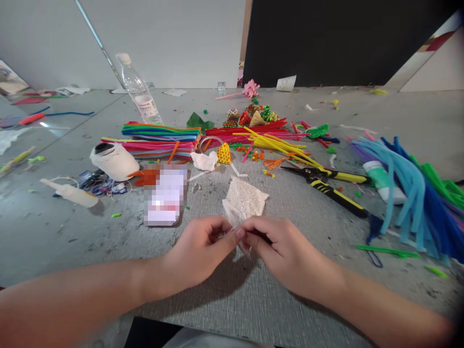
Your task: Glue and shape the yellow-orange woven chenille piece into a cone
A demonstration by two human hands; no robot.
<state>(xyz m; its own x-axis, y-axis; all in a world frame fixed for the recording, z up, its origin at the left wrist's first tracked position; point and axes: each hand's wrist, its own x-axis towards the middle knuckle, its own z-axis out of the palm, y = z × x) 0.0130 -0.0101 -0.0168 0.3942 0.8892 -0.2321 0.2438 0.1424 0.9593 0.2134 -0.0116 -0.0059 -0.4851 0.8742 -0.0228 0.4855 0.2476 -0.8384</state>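
Observation:
A clear plastic bag (248, 198) full of small whitish grains or beads lies on the grey table, its gathered neck pointing toward me. My left hand (203, 249) pinches that neck from the left, fingers curled. From the right, my right hand (277, 246) grips the same gathered plastic, the two thumbs meeting. A loose end of the plastic hangs below the fingertips. Whether a thin tie is between the fingers is too small to tell. Just beyond the bag sit a yellow dotted cone (224, 153) and a crumpled white tissue (204, 161).
Left of the bag lie a phone (166, 195), a glue bottle (70, 192) and a white wrapped roll (115, 161). Long-nose pliers (335, 193) and blue pipe cleaners (409, 179) are on the right. Behind are pipe-cleaner bundles (155, 145) and a plastic bottle (143, 96).

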